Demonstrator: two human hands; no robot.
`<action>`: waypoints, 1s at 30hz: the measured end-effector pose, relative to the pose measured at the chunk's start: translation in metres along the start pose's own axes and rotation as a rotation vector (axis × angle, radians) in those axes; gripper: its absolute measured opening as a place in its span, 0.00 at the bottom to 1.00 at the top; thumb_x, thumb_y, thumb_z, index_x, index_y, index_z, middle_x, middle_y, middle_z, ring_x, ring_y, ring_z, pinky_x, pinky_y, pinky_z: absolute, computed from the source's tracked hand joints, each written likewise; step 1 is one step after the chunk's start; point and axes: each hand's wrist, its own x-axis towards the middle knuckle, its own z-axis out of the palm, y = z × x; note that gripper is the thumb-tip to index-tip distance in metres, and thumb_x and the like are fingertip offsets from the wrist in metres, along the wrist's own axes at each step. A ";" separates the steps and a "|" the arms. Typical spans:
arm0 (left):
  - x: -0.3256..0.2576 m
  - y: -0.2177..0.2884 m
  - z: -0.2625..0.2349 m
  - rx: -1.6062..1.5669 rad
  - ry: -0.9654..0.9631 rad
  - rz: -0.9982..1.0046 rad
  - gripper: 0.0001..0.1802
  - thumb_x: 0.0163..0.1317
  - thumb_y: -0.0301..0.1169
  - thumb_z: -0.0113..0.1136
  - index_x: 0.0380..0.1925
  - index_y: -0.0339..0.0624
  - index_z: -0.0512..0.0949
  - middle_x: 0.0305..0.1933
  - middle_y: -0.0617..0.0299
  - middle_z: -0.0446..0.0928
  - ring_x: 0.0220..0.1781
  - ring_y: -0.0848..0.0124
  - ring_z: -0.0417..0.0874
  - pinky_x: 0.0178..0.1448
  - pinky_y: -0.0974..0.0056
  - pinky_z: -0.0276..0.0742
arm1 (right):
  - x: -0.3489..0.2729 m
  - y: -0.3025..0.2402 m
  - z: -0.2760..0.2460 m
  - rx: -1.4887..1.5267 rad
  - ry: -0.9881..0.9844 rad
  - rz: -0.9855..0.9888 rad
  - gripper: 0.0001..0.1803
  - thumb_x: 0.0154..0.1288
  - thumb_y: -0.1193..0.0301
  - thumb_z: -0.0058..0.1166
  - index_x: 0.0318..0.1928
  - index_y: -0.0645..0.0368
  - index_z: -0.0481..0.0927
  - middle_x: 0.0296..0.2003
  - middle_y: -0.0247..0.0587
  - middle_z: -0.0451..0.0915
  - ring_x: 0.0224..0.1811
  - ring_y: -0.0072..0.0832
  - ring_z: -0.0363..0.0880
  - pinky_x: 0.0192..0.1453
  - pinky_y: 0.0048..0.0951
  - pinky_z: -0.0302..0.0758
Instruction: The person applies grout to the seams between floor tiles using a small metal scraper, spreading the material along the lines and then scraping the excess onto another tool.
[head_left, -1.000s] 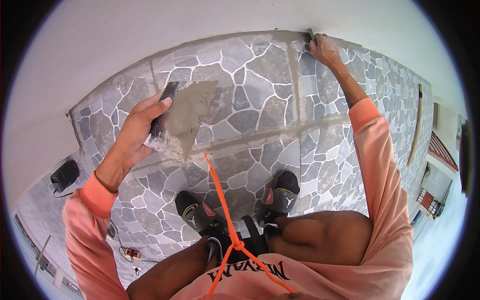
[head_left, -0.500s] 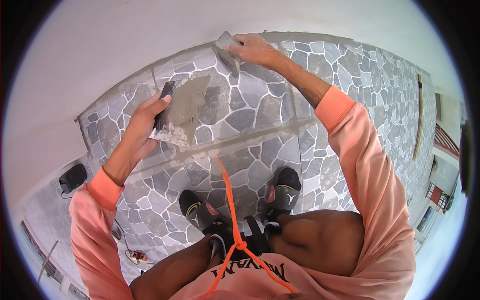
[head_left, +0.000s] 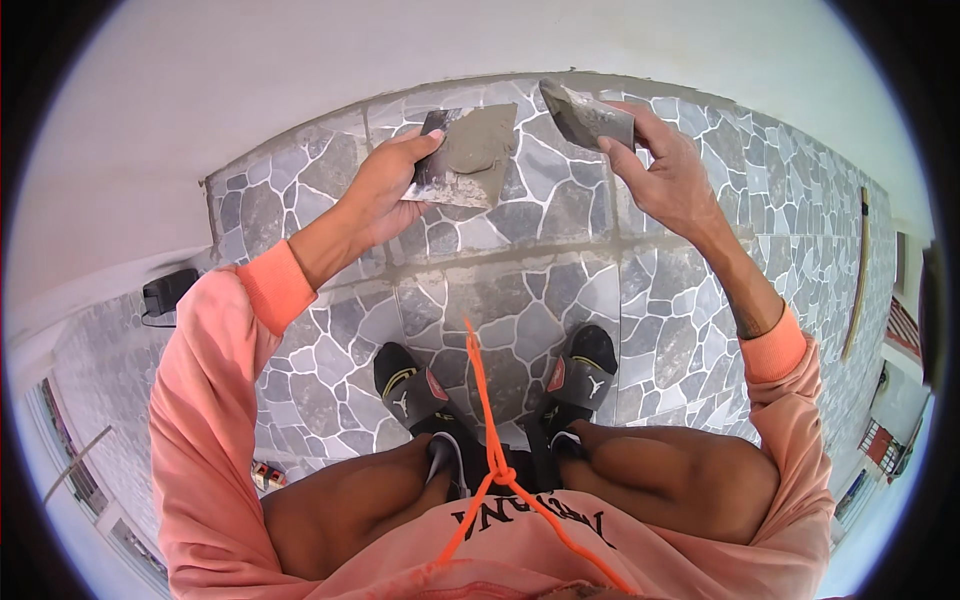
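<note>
My left hand (head_left: 382, 190) is closed round the dark edge of a flat scraper (head_left: 448, 187), thumb on top. A thick mound of wet grey mortar (head_left: 478, 140) lies on that blade. Just to its right, my right hand (head_left: 668, 172) pinches a second scraper (head_left: 606, 122) between thumb and fingers. This blade is tilted, and its left part carries a smear of grey mortar. The two scrapers are apart, both held over stone-patterned floor tiles (head_left: 490, 235) near the wall.
A white wall (head_left: 400, 50) rises beyond the tiles, with a grey mortar strip (head_left: 650, 84) along its foot. Grey-filled joints (head_left: 450, 268) cross the floor. A black box (head_left: 170, 291) stands at the left, and a long thin strip (head_left: 857, 275) lies at the right. My sandalled feet are below.
The right scraper has come away from the wall's foot, moving right and turning its smeared face into view. The left scraper with its mortar has moved right and farther out, closer to the other.
</note>
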 end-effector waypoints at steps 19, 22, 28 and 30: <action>-0.018 0.023 0.035 0.135 -0.184 0.240 0.23 0.72 0.35 0.46 0.64 0.38 0.61 0.57 0.59 0.73 0.55 0.70 0.78 0.59 0.62 0.77 | -0.025 -0.033 0.003 1.070 -0.189 0.507 0.10 0.64 0.72 0.53 0.38 0.68 0.71 0.33 0.41 0.76 0.30 0.20 0.78 0.42 0.35 0.85; -0.020 0.025 0.036 0.173 -0.152 0.262 0.23 0.72 0.35 0.45 0.64 0.38 0.62 0.57 0.59 0.73 0.55 0.71 0.78 0.58 0.63 0.77 | -0.024 -0.046 -0.002 1.122 -0.163 0.476 0.11 0.63 0.73 0.54 0.39 0.69 0.71 0.34 0.41 0.76 0.29 0.21 0.79 0.41 0.33 0.85; -0.021 0.027 0.036 0.184 -0.134 0.274 0.22 0.73 0.34 0.42 0.64 0.38 0.62 0.56 0.58 0.73 0.55 0.70 0.78 0.58 0.62 0.78 | -0.023 -0.039 -0.014 0.975 -0.122 0.414 0.12 0.63 0.71 0.53 0.40 0.69 0.72 0.34 0.39 0.78 0.28 0.22 0.78 0.36 0.30 0.81; -0.021 0.024 0.039 0.148 -0.111 0.239 0.21 0.73 0.33 0.42 0.63 0.37 0.63 0.56 0.58 0.73 0.54 0.69 0.78 0.58 0.62 0.78 | -0.020 -0.039 -0.018 0.679 -0.123 0.316 0.12 0.62 0.69 0.53 0.39 0.66 0.74 0.31 0.37 0.78 0.28 0.22 0.77 0.31 0.29 0.76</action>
